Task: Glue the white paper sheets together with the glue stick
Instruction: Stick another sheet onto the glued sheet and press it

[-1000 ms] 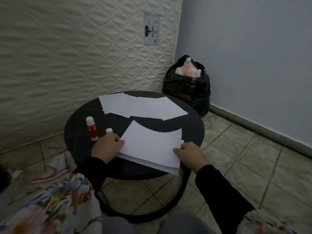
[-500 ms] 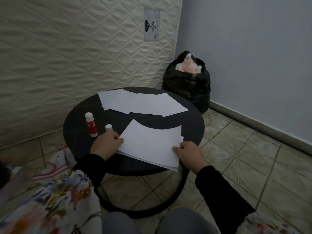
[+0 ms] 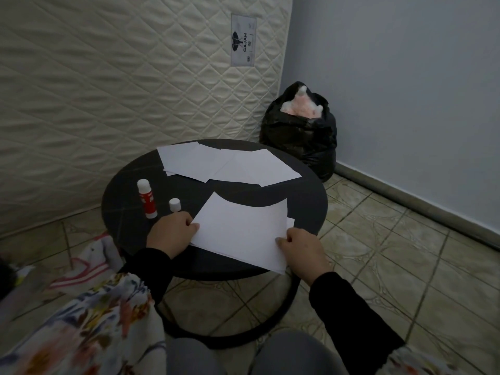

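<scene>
So from my headcam feed, the biggest thing in view is the quilted cream mattress [image 3: 121, 85] stood up against the wall on the left, with a label reading GAJAH near its right edge. Right of it, in the corner by the pale blue wall, there's a black trash bag [image 3: 300, 139] on the tiled floor, open at the top with something pink and fluffy poking out. In the middle I've got the round black table [image 3: 305, 201]. At its far side a few loose white sheets [image 3: 227, 165] lie fanned out and overlapping. Closer to me sits the stack of white paper sheets [image 3: 243, 228], its near corner hanging a bit over the table edge. My left hand [image 3: 170, 234] pinches the stack's left edge with curled fingers, and my right hand [image 3: 300, 250] grips the right side the same way, thumb on top. The glue stick [image 3: 147, 198], red body with a white tip, stands upright left of the stack, just beside my left hand, and its little white cap [image 3: 174, 205] stands right next to it.
</scene>
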